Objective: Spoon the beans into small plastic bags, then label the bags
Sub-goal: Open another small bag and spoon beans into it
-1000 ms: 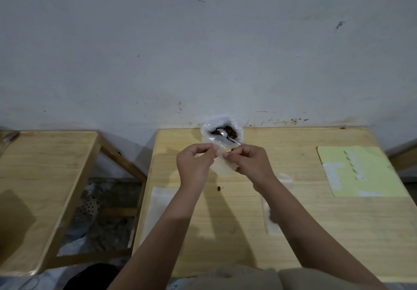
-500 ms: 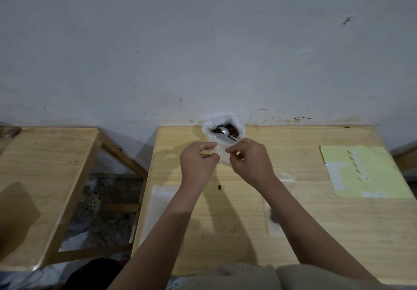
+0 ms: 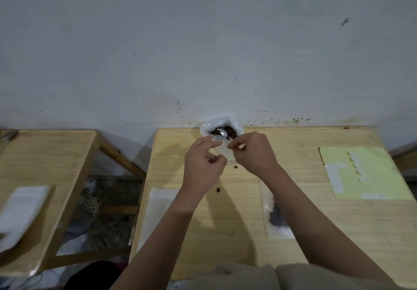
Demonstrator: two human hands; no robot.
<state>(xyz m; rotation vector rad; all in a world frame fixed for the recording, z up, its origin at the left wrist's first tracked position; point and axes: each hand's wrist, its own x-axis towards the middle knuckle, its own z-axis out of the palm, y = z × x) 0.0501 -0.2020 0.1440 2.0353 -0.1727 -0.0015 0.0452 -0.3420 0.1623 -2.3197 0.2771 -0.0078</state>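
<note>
Both hands are up over the wooden table [image 3: 316, 233], holding one small clear bag [image 3: 225, 153] between them. The left hand [image 3: 203, 165] pinches the top edge of the bag with its fingertips [image 3: 213, 139]. The right hand [image 3: 255, 154] pinches the other side of the top edge with thumb and finger. The bag hangs down between the hands and looks empty.

At the back of the table, by the wall, sits a big open bag of beans [image 3: 222, 129] with a spoon [image 3: 223, 133] in it. The small bag is just in front of it.

Two loose beans [image 3: 218, 190] lie on the table below the hands. A filled bag [image 3: 276, 215] lies flat under the right arm. A yellow sticker sheet [image 3: 361, 172] lies on the right side of the table. A flat empty bag [image 3: 158, 210] lies on the left side.
</note>
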